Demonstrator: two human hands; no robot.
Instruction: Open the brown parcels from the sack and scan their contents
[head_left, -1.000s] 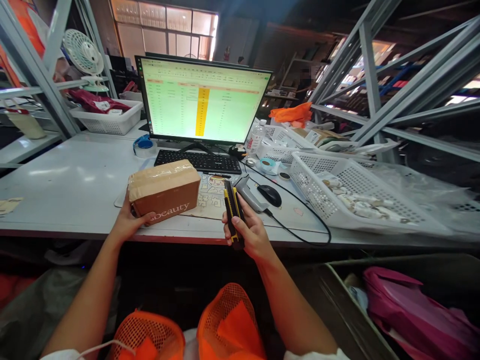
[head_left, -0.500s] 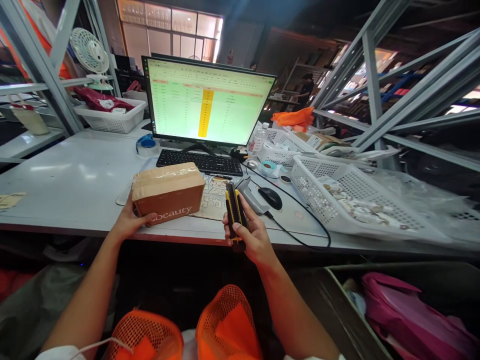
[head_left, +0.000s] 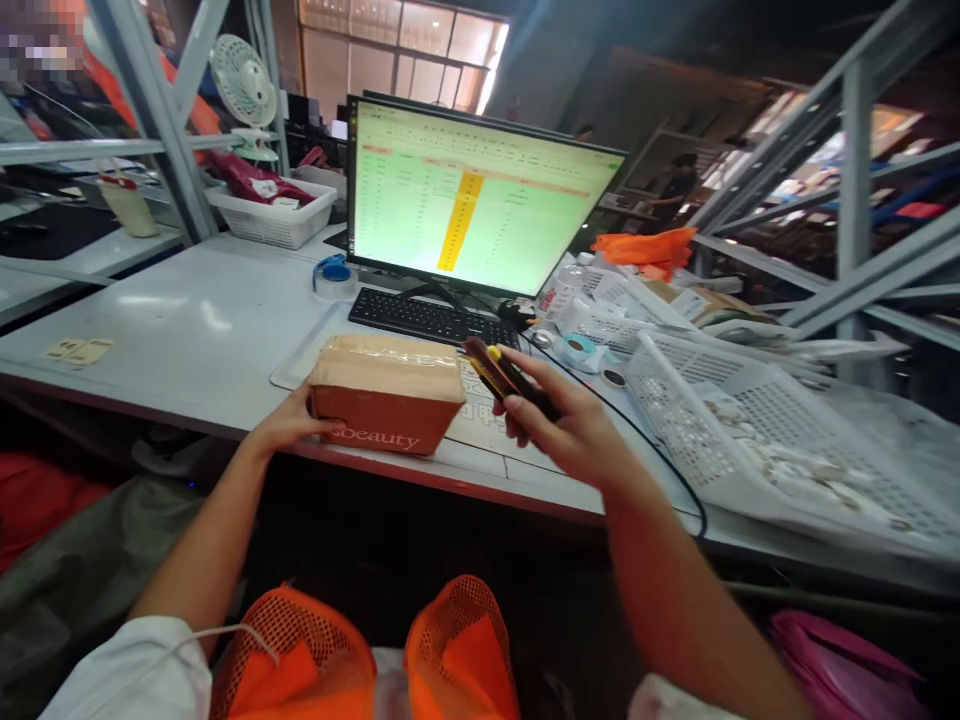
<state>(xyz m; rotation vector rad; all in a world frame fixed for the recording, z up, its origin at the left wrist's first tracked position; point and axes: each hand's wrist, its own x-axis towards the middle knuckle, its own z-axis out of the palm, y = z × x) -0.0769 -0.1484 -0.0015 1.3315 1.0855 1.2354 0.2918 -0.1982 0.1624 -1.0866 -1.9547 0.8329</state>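
Note:
A brown cardboard box (head_left: pixel 390 400) with clear tape along its top and the word "beauty" on its front sits at the table's near edge. My left hand (head_left: pixel 296 420) grips its left end, thumb on the front face and the other fingers mostly hidden. Just right of the box, my right hand (head_left: pixel 566 420) is closed around a black and yellow box cutter (head_left: pixel 517 382). Its front end points left toward the upper right corner of the box. I cannot make out whether the blade is out.
Behind the box are a keyboard (head_left: pixel 427 318) and a monitor (head_left: pixel 480 200) showing a spreadsheet. A white basket (head_left: pixel 675 420) of small items stands to the right, with a black cable (head_left: pixel 645 435) before it. Tape rolls (head_left: pixel 334 280) lie left of the keyboard.
My right hand has turned the box cutter from upright to pointing left and brought it nearer the box. The box sits lower on the table, still in my left hand. The view has swung left.

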